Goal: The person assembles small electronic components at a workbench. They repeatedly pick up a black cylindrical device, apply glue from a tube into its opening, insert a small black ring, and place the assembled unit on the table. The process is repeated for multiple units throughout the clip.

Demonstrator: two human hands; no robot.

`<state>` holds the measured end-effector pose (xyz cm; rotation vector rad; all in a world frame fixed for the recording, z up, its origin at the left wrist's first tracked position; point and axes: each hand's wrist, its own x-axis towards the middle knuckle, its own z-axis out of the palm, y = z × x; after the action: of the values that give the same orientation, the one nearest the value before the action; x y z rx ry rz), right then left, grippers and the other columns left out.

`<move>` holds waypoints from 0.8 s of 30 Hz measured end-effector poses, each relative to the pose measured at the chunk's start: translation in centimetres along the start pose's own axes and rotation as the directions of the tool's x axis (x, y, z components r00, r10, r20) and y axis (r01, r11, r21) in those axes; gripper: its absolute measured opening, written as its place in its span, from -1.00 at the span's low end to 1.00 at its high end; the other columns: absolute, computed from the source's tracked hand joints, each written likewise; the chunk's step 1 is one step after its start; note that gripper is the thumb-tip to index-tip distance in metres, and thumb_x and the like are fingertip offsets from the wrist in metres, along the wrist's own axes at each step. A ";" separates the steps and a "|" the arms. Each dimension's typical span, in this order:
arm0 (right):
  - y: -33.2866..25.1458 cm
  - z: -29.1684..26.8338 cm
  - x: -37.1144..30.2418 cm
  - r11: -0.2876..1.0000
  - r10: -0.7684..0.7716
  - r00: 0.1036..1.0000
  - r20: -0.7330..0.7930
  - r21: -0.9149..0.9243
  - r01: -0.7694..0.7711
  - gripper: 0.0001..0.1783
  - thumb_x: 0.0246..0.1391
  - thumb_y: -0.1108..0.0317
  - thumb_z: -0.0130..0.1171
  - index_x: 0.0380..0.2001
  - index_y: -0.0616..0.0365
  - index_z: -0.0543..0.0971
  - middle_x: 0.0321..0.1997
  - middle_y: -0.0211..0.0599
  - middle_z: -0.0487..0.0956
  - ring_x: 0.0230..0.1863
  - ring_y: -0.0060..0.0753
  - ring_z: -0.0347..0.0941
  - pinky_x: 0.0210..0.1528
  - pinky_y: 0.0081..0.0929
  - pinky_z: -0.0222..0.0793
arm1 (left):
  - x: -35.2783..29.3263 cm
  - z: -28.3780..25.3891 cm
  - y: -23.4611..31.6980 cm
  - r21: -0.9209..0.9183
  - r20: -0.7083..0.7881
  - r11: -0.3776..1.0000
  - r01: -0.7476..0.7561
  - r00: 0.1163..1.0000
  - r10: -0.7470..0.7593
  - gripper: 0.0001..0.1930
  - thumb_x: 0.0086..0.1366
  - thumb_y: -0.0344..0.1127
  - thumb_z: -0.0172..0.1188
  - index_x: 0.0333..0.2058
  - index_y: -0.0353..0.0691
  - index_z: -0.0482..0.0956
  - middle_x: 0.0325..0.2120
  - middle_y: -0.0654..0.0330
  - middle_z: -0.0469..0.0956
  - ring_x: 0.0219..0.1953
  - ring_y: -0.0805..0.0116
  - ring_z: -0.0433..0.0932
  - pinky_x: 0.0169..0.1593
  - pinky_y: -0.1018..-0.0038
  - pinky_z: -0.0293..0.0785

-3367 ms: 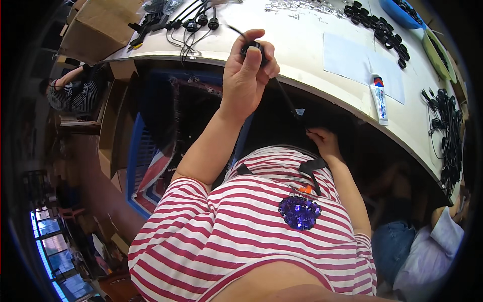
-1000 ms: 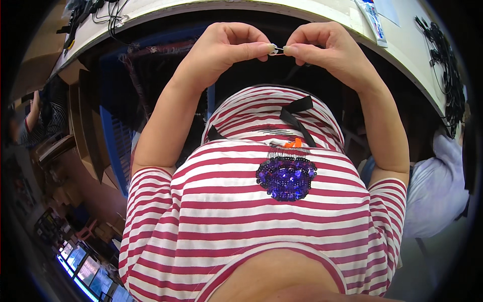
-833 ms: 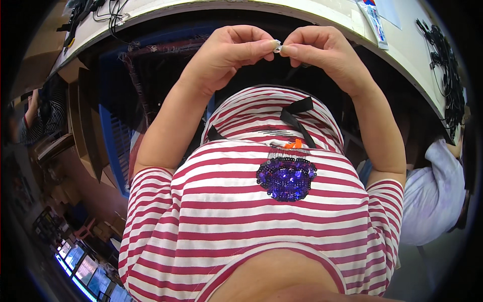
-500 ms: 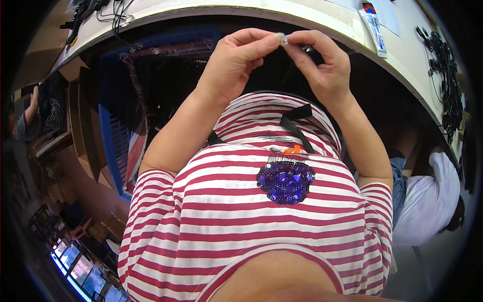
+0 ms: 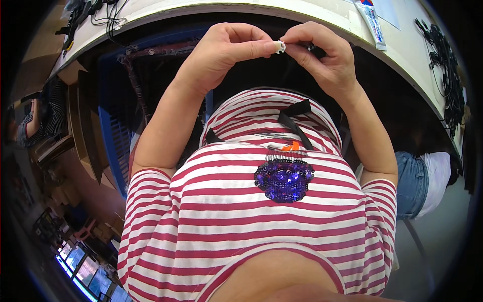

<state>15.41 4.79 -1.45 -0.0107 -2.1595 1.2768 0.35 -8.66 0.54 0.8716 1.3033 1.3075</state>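
My left hand (image 5: 221,53) pinches a small white piece (image 5: 280,47) between thumb and index finger, just in front of the table edge. My right hand (image 5: 327,60) meets it from the other side, its thumb and index finger closed close to the piece. What those right fingertips grip is too small to make out. A small dark, shiny thing (image 5: 311,47) shows within the curl of the right fingers; its kind is unclear.
The white table (image 5: 322,12) curves across the top. On it lie a white and blue tube (image 5: 371,25), black cables (image 5: 445,75) at right and more cables (image 5: 114,22) at left. Below stands a blue plastic basket (image 5: 108,121) beside cardboard (image 5: 83,131). Other people are at both sides.
Both hands have shifted slightly, the left one leftward, and more of the white piece shows between the fingertips. At right, the person in white has moved.
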 end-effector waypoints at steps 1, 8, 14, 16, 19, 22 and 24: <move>0.0 0.0 0.0 1.000 0.000 1.000 -0.009 -0.015 -0.001 -0.85 -0.13 0.53 0.20 -0.39 0.21 0.55 -0.48 -0.34 0.52 -0.44 -0.52 0.44 -0.38 -0.66 0.36 | 0.0 0.1 -0.2 -0.030 -0.018 1.000 -0.002 1.000 0.001 -0.81 0.06 -0.31 0.24 -0.40 -0.30 0.56 -0.50 0.26 0.51 -0.38 0.57 0.44 -0.24 0.67 0.31; -0.9 0.4 -0.3 0.989 0.010 0.995 -0.098 -0.145 -0.024 -0.87 -0.20 0.55 0.23 -0.46 0.19 0.56 -0.49 -0.33 0.55 -0.43 -0.50 0.47 -0.40 -0.65 0.38 | 0.0 0.7 -1.5 -0.118 -0.146 0.992 -0.050 0.989 0.032 -0.83 0.07 -0.31 0.23 -0.40 -0.28 0.56 -0.51 0.29 0.51 -0.43 0.63 0.41 -0.31 0.73 0.26; 0.0 1.0 -0.9 0.963 -0.102 0.986 -0.133 -0.263 0.064 -0.86 -0.24 0.53 0.24 -0.49 0.12 0.58 -0.49 -0.40 0.56 -0.43 -0.44 0.48 -0.30 -0.56 0.36 | 0.3 1.3 -2.4 -0.133 -0.223 0.986 -0.098 0.973 0.067 -0.83 0.08 -0.31 0.23 -0.39 -0.27 0.56 -0.52 0.31 0.51 -0.47 0.66 0.37 -0.36 0.74 0.22; 0.0 1.1 -0.9 0.929 -0.167 0.979 -0.114 -0.352 0.117 -0.85 -0.25 0.52 0.25 -0.49 0.11 0.58 -0.49 -0.41 0.56 -0.43 -0.42 0.48 -0.25 -0.52 0.35 | 0.3 1.3 -2.7 -0.179 -0.229 0.980 -0.090 0.972 0.047 -0.83 0.09 -0.30 0.22 -0.39 -0.27 0.56 -0.52 0.31 0.50 -0.48 0.67 0.37 -0.37 0.74 0.23; -0.2 1.2 -0.9 0.909 -0.177 0.979 -0.104 -0.399 0.122 -0.84 -0.25 0.52 0.25 -0.48 0.09 0.58 -0.48 -0.42 0.57 -0.43 -0.40 0.48 -0.20 -0.49 0.34 | 0.4 1.1 -2.9 -0.258 -0.205 0.966 -0.032 0.979 -0.022 -0.83 0.11 -0.29 0.21 -0.39 -0.27 0.56 -0.51 0.30 0.51 -0.48 0.66 0.37 -0.38 0.74 0.26; 0.2 1.2 -1.0 0.933 -0.155 0.980 -0.127 -0.344 0.103 -0.83 -0.23 0.51 0.25 -0.45 0.10 0.59 -0.47 -0.39 0.57 -0.43 -0.41 0.49 -0.19 -0.49 0.35 | 0.5 0.8 -3.0 -0.308 -0.178 0.951 0.011 0.982 -0.069 -0.83 0.12 -0.29 0.20 -0.38 -0.28 0.55 -0.49 0.29 0.51 -0.48 0.65 0.38 -0.37 0.73 0.31; 0.1 1.3 -1.0 0.943 -0.140 0.983 -0.122 -0.320 0.095 -0.84 -0.22 0.52 0.25 -0.44 0.13 0.59 -0.46 -0.36 0.58 -0.42 -0.43 0.51 -0.21 -0.53 0.37 | 0.4 0.7 -2.9 -0.328 -0.164 0.944 0.027 0.983 -0.085 -0.83 0.13 -0.29 0.19 -0.38 -0.28 0.55 -0.49 0.28 0.51 -0.48 0.64 0.39 -0.36 0.71 0.33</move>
<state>15.55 3.56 -2.50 -0.0990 -2.1791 0.8304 1.46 -8.48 -2.25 0.4934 1.1914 1.5277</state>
